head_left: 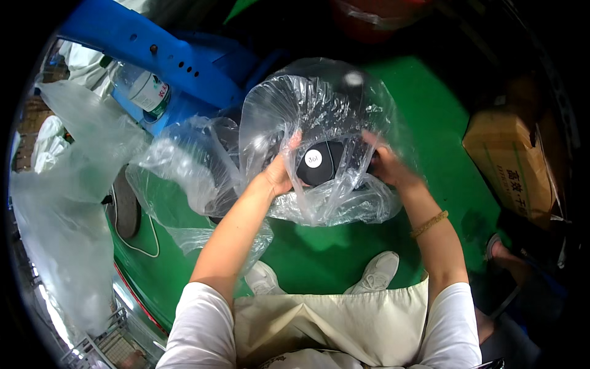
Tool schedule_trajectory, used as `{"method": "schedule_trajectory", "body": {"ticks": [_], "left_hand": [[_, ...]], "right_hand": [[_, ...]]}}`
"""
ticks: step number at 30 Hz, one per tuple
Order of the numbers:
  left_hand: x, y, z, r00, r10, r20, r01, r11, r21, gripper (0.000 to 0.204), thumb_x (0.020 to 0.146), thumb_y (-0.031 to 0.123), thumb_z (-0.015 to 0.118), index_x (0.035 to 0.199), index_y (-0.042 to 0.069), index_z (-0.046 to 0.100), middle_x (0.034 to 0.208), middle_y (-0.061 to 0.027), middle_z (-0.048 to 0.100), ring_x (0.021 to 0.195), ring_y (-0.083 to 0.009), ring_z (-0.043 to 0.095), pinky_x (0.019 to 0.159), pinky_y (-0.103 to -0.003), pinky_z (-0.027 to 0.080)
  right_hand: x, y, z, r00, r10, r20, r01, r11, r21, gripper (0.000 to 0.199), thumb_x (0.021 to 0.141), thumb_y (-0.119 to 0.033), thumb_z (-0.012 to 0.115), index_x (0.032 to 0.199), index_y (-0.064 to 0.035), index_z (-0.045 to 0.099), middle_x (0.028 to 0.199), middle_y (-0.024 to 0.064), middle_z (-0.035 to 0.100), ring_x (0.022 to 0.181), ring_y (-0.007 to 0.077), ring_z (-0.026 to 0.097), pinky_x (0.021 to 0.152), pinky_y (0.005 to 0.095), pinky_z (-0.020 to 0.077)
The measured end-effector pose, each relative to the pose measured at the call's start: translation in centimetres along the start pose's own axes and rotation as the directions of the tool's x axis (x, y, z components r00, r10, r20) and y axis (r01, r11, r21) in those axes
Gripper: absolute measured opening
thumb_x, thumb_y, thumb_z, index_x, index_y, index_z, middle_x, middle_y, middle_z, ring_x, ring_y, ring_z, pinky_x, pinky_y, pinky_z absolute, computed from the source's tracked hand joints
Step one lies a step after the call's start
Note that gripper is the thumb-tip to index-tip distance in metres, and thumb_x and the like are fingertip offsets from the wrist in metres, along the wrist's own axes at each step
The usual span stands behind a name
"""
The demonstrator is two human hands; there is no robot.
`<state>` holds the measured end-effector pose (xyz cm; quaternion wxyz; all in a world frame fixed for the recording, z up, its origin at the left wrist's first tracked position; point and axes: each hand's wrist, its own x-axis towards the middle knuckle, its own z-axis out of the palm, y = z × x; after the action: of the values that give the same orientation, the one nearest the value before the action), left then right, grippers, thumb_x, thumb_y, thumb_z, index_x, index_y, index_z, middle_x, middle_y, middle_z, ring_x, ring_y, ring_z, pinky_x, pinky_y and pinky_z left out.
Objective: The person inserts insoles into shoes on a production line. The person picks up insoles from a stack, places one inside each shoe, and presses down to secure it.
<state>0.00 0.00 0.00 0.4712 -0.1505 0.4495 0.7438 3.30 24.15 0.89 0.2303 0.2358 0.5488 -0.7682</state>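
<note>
A large clear plastic bag (310, 101) hangs in front of me, crumpled and shiny, with dark contents showing through it. At its near side sits a black rounded object (326, 170) with a round white sticker (313, 158); its exact kind I cannot make out. My left hand (281, 171) grips the bag's left side, thumb up, close beside the black object. On the opposite side my right hand (388, 165), slightly blurred, holds the bag, some of its fingers hidden by plastic and shadow.
Left of the bag lies more loose clear plastic (184, 163). A plastic bottle (147, 95) stands by a blue frame (123, 37). A cardboard box (504, 163) is at right on the green floor (430, 111). A thin white cable (138, 248) lies at left, and a reddish container (375, 18) is at the far side.
</note>
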Motion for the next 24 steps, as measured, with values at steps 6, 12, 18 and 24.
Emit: {"method": "schedule_trajectory", "body": {"ticks": [6,12,18,24], "left_hand": [[-0.2,0.7,-1.0,0.986,-0.009,0.164,0.041,0.980,-0.193,0.090,0.067,0.072,0.049,0.126,0.005,0.040,0.124,-0.0134,0.046,0.114,-0.0267,0.044,0.097,-0.045,0.034],[-3.3,2.7,-0.2,0.976,0.005,0.218,0.047,0.972,-0.232,0.081,0.070,0.058,0.060,0.126,0.003,0.039,0.125,-0.0127,0.045,0.114,-0.0260,0.044,0.097,-0.041,0.035],[-11.9,4.6,3.8,0.993,-0.076,0.090,0.091,0.978,-0.187,0.095,0.064,0.068,0.057,0.130,0.004,0.031,0.128,-0.0146,0.041,0.115,-0.0269,0.044,0.098,-0.043,0.035],[-21.3,6.1,8.6,0.975,-0.198,0.106,0.210,0.970,-0.121,0.113,0.054,0.067,0.066,0.133,0.001,0.020,0.132,-0.0142,0.033,0.122,-0.0256,0.033,0.102,-0.038,0.028]], "right_hand": [[0.2,-2.0,2.5,0.974,0.175,0.142,-0.172,0.984,-0.037,0.045,0.087,-0.038,0.049,0.119,-0.0068,0.043,0.102,0.0055,0.055,0.091,0.0178,0.056,0.080,0.0348,0.0480],[-1.8,-2.7,3.5,0.958,0.256,0.128,-0.245,0.965,-0.092,0.049,0.084,-0.038,0.053,0.119,-0.0056,0.042,0.106,0.0074,0.054,0.095,0.0183,0.054,0.087,0.0348,0.0432],[-9.7,-7.2,6.8,0.895,0.318,0.313,-0.319,0.947,-0.049,0.036,0.083,-0.026,0.055,0.109,0.0001,0.053,0.103,0.0086,0.057,0.089,0.0163,0.057,0.079,0.0298,0.0473],[-19.5,-10.7,10.6,0.943,0.232,0.239,-0.266,0.956,0.120,0.100,0.064,-0.018,0.069,0.137,-0.0033,0.003,0.134,0.0146,0.027,0.124,0.0239,0.027,0.101,0.0353,0.0247]]}}
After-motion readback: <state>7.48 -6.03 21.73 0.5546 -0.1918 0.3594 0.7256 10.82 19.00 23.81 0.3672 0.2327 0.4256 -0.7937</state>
